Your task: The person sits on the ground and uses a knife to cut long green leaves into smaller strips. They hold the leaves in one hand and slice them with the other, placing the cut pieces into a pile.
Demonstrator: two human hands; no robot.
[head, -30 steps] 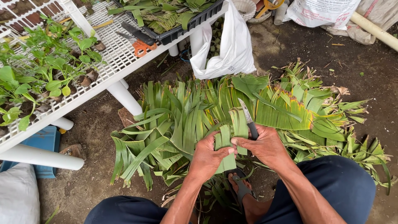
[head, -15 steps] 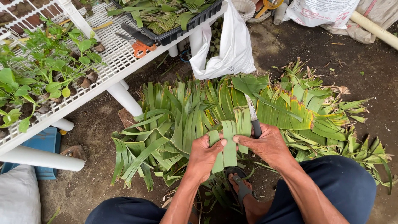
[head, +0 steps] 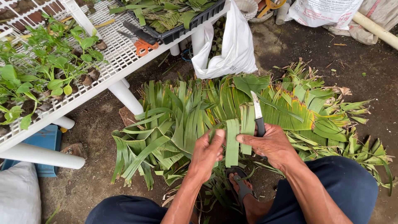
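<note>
Dirt floor, leaf pile [head: 199, 120] spread beside white mesh bench [head: 112, 62]. Left hand [head: 207, 151] pinches cut leaf strip [head: 232, 141] above pile, likely to steady it. Right hand [head: 271, 145] grips knife [head: 258, 113] (blade pointing away), thumb on strip.

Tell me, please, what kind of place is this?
Probably a small plant nursery or garden work area outdoors: bare soil ground, a white slatted bench with potted seedlings, and a pile of cut leaf strips lying on the ground.
</note>
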